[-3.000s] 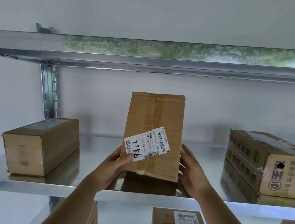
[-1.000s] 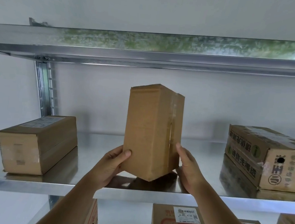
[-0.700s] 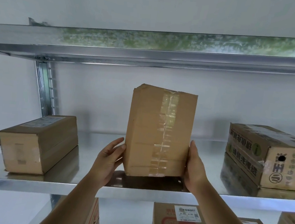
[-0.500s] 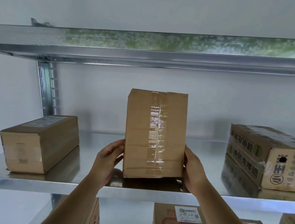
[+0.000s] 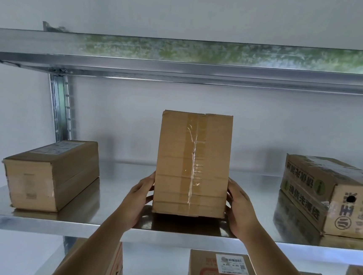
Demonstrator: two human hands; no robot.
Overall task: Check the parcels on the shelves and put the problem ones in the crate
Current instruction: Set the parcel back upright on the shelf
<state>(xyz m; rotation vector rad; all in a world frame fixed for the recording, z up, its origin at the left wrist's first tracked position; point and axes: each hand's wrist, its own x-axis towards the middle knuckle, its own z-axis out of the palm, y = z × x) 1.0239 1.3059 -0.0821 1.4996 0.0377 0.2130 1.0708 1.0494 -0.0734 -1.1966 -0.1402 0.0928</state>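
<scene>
A tall brown cardboard parcel (image 5: 192, 163) stands upright in the middle of the metal shelf (image 5: 110, 233). Its taped face is turned toward me, and no label shows on it. My left hand (image 5: 136, 201) grips its lower left side and my right hand (image 5: 239, 208) grips its lower right side. The parcel's bottom edge sits at the shelf surface. No crate is in view.
A plain brown box (image 5: 50, 173) lies at the shelf's left. A printed carton (image 5: 330, 194) with holes lies at the right. Another shelf (image 5: 183, 58) runs overhead. Below are more labelled parcels (image 5: 219, 272). A steel upright (image 5: 61, 107) stands at back left.
I turned the parcel around between my hands: its labelled face went out of sight and the taped face now points at me. It has settled squarely and slightly lower on the shelf.
</scene>
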